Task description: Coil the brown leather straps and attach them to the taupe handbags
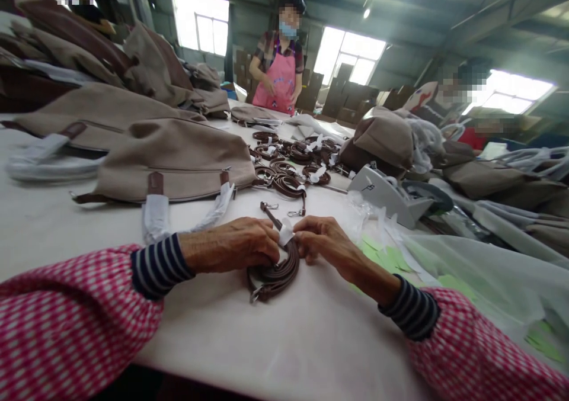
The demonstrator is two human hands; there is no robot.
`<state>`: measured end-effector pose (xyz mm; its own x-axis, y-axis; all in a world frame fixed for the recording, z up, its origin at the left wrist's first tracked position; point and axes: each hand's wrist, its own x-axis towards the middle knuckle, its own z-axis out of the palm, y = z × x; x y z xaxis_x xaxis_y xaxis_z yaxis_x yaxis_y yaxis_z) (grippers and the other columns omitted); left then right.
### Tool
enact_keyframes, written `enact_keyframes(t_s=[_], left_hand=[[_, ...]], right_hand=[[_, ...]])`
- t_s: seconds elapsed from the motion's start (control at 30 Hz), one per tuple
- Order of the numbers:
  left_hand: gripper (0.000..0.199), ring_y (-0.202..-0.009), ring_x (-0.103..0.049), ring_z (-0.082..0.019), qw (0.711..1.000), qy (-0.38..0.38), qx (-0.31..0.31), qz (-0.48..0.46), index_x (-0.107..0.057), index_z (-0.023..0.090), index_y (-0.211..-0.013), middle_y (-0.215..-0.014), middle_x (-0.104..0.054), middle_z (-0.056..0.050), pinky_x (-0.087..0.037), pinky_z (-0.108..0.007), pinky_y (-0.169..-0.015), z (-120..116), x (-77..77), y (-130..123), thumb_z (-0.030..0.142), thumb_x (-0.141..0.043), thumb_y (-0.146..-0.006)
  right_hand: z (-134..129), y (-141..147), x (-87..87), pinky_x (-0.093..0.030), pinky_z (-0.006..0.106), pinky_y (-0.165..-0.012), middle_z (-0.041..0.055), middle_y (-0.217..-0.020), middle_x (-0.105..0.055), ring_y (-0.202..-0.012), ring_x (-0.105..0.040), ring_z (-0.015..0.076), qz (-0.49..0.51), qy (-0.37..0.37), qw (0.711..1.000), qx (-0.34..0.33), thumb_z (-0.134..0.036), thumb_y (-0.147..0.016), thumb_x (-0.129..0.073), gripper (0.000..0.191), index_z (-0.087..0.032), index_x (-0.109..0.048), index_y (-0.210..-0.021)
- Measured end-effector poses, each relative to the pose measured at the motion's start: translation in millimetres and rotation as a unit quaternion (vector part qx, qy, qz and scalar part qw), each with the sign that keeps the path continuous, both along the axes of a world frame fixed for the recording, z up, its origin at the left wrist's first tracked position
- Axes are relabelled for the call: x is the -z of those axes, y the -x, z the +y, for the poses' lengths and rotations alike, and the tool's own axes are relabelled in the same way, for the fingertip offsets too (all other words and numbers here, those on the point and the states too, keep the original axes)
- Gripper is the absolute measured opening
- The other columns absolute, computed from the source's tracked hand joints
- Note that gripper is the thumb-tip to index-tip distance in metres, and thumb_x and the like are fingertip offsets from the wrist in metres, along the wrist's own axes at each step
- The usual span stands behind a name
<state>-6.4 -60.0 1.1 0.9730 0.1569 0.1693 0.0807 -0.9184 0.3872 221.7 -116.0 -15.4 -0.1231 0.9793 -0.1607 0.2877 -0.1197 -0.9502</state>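
Note:
A coiled brown bag strap (281, 275) with metal clips lies on the white table in front of me. My left hand (249, 244) has its fingers curled round the coil's left side. From the right, my right hand (322, 238) pinches at a white paper wrap (285, 231) that sits around the top of the strap. One strap end with a clip sticks out beyond the wrap, pointing away from me. The left fingertips are partly hidden behind the strap and paper.
Several coiled straps (284, 176) lie just beyond my hands. Taupe handbags (178, 155) with plastic-wrapped handles fill the left. A grey tape dispenser (382, 193), green paper slips (386, 256) and clear plastic sheeting (484, 270) are on the right. A person in a pink apron (278, 81) stands across the table.

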Motion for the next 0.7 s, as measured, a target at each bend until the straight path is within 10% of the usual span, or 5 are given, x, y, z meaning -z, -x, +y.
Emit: enact_keyframes(t_s=[0.43, 0.7], left_hand=[[0.025, -0.074, -0.057, -0.015, 0.999, 0.0, -0.008, 0.045, -0.063, 0.015, -0.074, -0.081, -0.067, -0.002, -0.039, -0.026, -0.071, -3, -6.4, -7, 0.002, -0.06, -0.096], [0.027, -0.109, -0.056, -0.022, 1.0, 0.022, -0.02, -0.005, -0.064, 0.016, -0.081, -0.115, -0.069, -0.008, -0.044, -0.029, -0.101, -12, -6.5, -1, 0.014, -0.052, -0.105]], right_hand=[[48, 27, -2.7, -0.037, 0.023, -0.058, -0.0035, -0.074, -0.061, -0.068, -0.052, 0.0122, 0.025, -0.091, 0.964, -0.247, -0.015, -0.071, -0.072, 0.048, -0.013, -0.065, -0.118], [32, 21, 5.3, -0.041, 0.024, -0.064, 0.0006, -0.087, -0.063, -0.076, -0.056, 0.0135, 0.056, -0.112, 0.986, -0.113, -0.019, -0.067, -0.074, 0.034, -0.015, -0.062, -0.098]])
